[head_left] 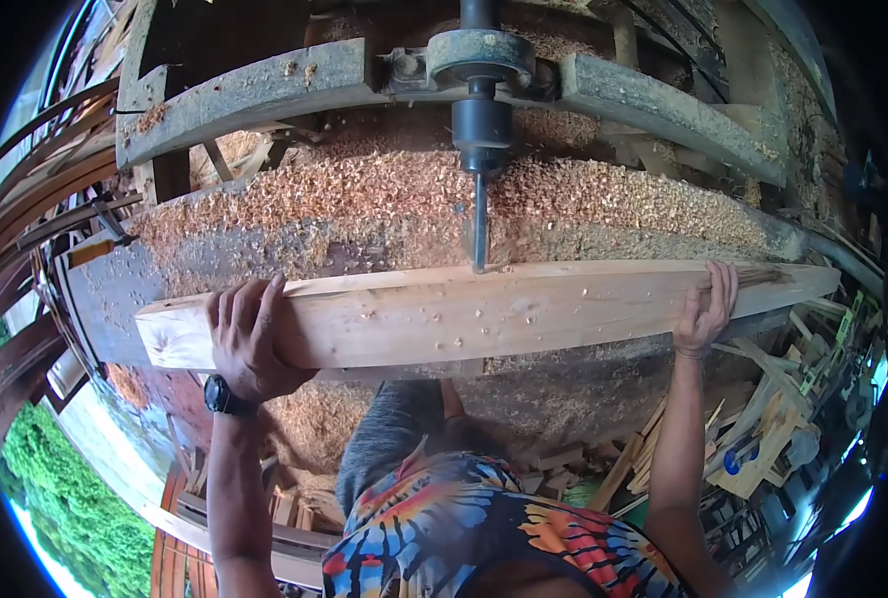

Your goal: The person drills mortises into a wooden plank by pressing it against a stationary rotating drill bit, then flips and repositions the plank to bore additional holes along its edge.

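A long pale wooden beam (484,311) lies crosswise in front of me, with small chips scattered over its face. Near its left end my left hand (252,334) is closed around it, fingers over the far edge; a dark watch is on that wrist. My right hand (706,307) grips the beam toward its right end, fingers bent over the far edge. A drill bit (481,224) extends from a dark chuck (482,128) toward me. Its tip meets the beam's far edge near the middle; whether it has entered the wood I cannot tell.
Wood shavings (364,194) heap along the work table (115,299) behind the beam. A curved wooden frame (254,100) carries the spindle bearing (479,55). Offcuts (763,439) pile up at the right, and a wooden-handled tool (90,251) lies at the left.
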The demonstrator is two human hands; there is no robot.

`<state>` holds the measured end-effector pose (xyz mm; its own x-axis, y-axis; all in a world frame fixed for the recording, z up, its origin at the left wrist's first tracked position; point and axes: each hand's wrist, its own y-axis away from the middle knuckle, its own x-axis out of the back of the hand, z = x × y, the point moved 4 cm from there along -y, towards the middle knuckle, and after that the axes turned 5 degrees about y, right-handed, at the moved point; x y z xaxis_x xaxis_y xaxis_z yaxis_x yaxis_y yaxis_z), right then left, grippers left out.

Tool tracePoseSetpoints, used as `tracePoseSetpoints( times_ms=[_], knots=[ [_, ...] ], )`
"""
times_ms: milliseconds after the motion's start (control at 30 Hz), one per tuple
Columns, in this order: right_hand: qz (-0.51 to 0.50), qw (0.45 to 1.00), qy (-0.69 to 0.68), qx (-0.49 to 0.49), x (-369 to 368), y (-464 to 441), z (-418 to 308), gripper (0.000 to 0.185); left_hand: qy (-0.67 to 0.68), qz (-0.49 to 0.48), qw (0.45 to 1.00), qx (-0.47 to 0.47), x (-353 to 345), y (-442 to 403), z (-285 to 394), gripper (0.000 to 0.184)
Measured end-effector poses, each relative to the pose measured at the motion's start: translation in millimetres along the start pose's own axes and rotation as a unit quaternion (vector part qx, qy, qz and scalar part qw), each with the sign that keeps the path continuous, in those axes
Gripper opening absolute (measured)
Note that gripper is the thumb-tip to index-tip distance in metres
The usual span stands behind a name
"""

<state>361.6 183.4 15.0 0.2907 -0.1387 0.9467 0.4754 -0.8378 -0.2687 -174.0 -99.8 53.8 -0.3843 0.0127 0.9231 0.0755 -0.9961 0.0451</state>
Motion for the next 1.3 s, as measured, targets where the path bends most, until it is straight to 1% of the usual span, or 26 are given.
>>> tracePoseSetpoints(
  times_ms=[400, 467, 567, 867, 1300],
  knots=[
    [0.015, 1.0, 0.011, -0.016, -9.3, -13.6, 8.1, 0.048, 0.004, 0.023, 0.999, -0.041, 4.8, -30.8, -16.2, 0.118],
    [0.011, 1.0, 0.015, -0.022, -8.1, -12.5, 8.4, 0.048, 0.006, 0.011, 0.999, -0.042, 5.4, -30.2, -16.4, 0.119],
    [0.02, 1.0, 0.013, -0.015, -11.7, -18.4, 11.9, 0.048, 0.003, 0.023, 0.999, -0.047, 8.5, -33.4, -14.7, 0.119],
    [0.022, 1.0, 0.009, -0.018, -12.5, -30.0, 6.0, 0.046, -0.005, 0.017, 0.999, -0.033, 9.1, -40.7, -14.2, 0.119],
    [0.026, 0.999, 0.013, -0.017, -14.0, -39.6, 6.0, 0.046, -0.002, 0.023, 0.999, -0.045, 13.8, -54.1, -17.5, 0.117]
  ],
)
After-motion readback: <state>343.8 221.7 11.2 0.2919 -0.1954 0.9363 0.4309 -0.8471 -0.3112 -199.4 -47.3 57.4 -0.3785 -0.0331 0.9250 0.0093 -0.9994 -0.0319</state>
